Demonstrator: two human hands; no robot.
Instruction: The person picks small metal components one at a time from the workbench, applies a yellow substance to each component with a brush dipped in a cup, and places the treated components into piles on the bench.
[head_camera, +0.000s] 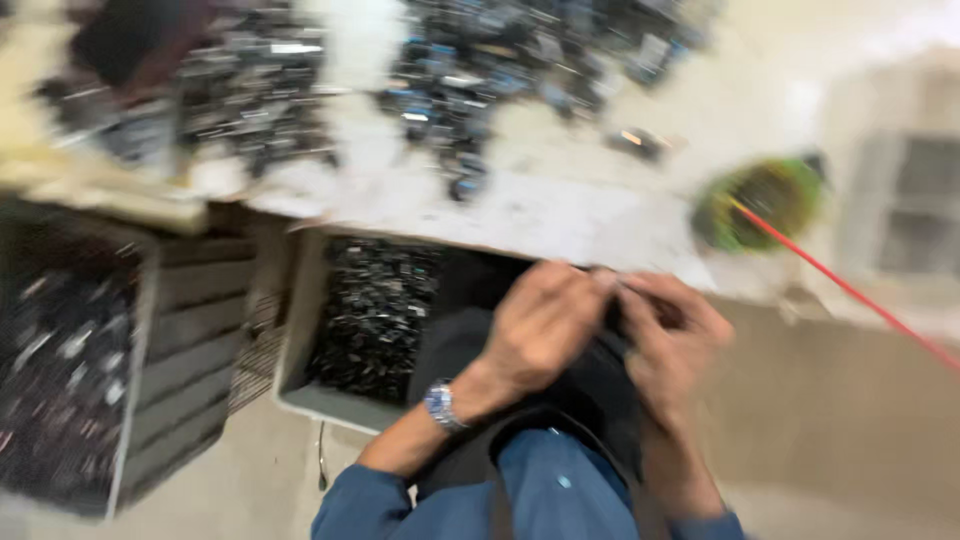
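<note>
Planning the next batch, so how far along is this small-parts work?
Done: hard to judge; dark small metal parts lie in piles on the pale worktable. In hand: the left hand and right hand meet over something too blurred to identify. Left: a grey box of dark parts looks well filled.

Blue sleeves (400, 500), green reel (765, 200), red cord (850, 290), white tabletop (560, 215)
</note>
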